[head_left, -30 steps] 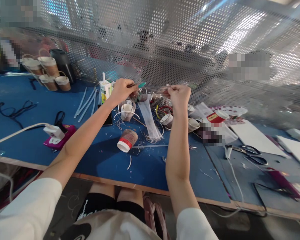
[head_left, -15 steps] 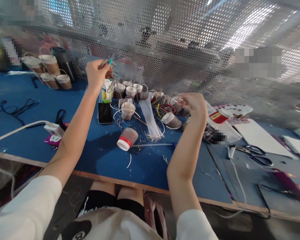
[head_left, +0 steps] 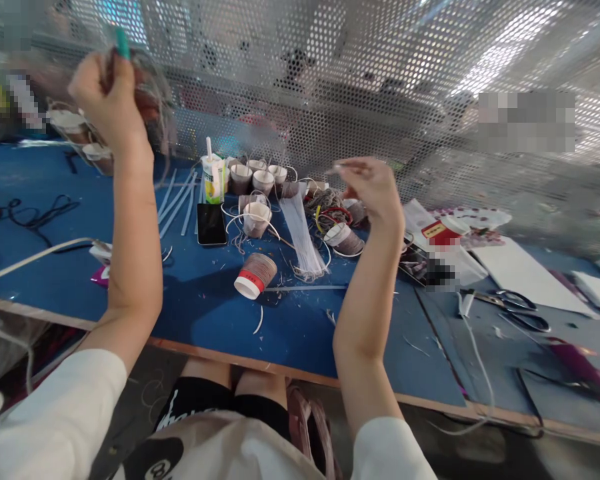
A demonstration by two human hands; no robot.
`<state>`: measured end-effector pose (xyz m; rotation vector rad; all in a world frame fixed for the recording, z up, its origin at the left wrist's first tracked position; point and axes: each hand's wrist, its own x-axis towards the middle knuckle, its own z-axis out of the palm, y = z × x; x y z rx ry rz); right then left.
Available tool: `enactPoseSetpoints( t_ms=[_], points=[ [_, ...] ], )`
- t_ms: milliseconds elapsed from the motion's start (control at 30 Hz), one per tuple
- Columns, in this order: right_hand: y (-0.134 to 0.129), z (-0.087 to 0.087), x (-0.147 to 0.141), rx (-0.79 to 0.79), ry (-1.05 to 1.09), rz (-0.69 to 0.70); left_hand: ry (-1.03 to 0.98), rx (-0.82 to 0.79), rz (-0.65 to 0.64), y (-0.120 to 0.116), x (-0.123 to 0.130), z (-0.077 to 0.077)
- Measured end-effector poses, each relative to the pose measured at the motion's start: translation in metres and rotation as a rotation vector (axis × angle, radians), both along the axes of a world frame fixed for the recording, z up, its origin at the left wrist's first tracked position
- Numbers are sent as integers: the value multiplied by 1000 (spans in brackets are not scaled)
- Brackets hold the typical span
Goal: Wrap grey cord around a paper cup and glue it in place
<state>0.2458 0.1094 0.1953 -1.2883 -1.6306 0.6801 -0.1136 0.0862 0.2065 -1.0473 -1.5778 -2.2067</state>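
My left hand [head_left: 107, 100] is raised high at the left, its fingers closed around a loose tangle of grey cord [head_left: 163, 100]. A small teal piece [head_left: 123, 43], kind unclear, sticks up from the same grip. My right hand [head_left: 373, 187] hovers above the back of the table with its fingers pinched together; whatever they hold is too small and blurred to name. Below, between my arms, a paper cup wound with grey cord [head_left: 257, 273] lies on its side, its red band and white rim showing. Near it, a clear plastic strip [head_left: 305, 289] lies flat.
Several cord-wrapped cups [head_left: 263, 181] stand at the back beside a drink carton [head_left: 213, 179] and a phone [head_left: 211, 223]. A bundle of white strips [head_left: 303, 240] and a cord heap [head_left: 330, 207] lie mid-table. Scissors [head_left: 515, 308] rest at right; perforated metal mesh [head_left: 260, 67] rises behind.
My left hand has swung up and to the left with the grey cord, uncovering the carton and strips. My right hand has risen slightly and shifted left. The cup on its side stays put.
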Motion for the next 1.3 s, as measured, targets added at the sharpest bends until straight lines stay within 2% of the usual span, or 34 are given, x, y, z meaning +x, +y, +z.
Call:
enactPoseSetpoints(
  t_ms=[100, 167, 233, 333, 467, 567, 667, 733, 767, 933, 1033, 1100, 1200, 1300],
  points=[
    [-7, -2, -25, -138, -158, 297, 167, -123, -183, 1, 9, -7],
    [-9, -3, -33, -175, -264, 348, 188, -165, -305, 6, 15, -13],
    [-8, -5, -32, -172, -313, 302, 147, -158, -326, 14, 20, -19],
    [0, -6, -16, -112, -282, 179, 103, -126, -254, 25, 23, -27],
    [16, -9, 18, 55, -298, -87, 208, -218, -205, 27, 27, -29],
    [28, -15, 42, 116, -377, -251, 455, -449, -271, 20, 30, -28],
    [36, -22, 58, 9, -473, -293, 797, -885, -451, 17, 33, -29],
    [38, -26, 67, -89, -559, -301, 909, -1104, -541, 19, 35, -31],
    [39, -28, 70, -130, -608, -297, 918, -1162, -565, 21, 36, -32],
    [45, -38, 77, -241, -702, -260, 926, -1308, -564, 23, 36, -32],
    [51, -47, 69, -185, -686, -301, 990, -1429, -618, 21, 32, -32],
    [57, -54, 60, -104, -677, -345, 1010, -1479, -609, 19, 30, -31],
    [66, -69, 47, -31, -694, -322, 964, -1379, -484, 16, 32, -29],
    [74, -85, 38, -78, -716, -259, 838, -1256, -321, 13, 35, -28]
  ],
)
